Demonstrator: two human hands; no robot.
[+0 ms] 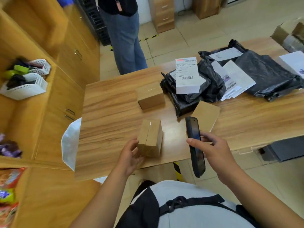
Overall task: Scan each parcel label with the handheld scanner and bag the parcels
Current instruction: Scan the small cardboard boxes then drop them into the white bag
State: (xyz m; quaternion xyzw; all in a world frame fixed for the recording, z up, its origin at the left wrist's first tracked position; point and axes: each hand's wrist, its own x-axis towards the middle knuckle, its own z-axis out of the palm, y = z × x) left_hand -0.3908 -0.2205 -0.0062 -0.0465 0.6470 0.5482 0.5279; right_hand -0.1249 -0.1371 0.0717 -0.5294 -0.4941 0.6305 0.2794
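My right hand (215,150) grips the black handheld scanner (195,145), which points away from me over the table's front edge. My left hand (130,157) holds the near side of a small taped cardboard box (150,137) standing on the wooden table (107,116). A second brown box (150,97) sits farther back. A flat cardboard parcel (206,116) lies just beyond the scanner. Behind it, a white labelled box (186,76) rests on a black poly parcel (185,99). More black poly parcels (263,74) with white labels lie to the right.
A white bag (70,142) hangs at the table's left edge. White baskets (28,86) sit on the wooden cabinet at left. A person in jeans (126,38) stands beyond the table. An open carton (289,35) is at far right.
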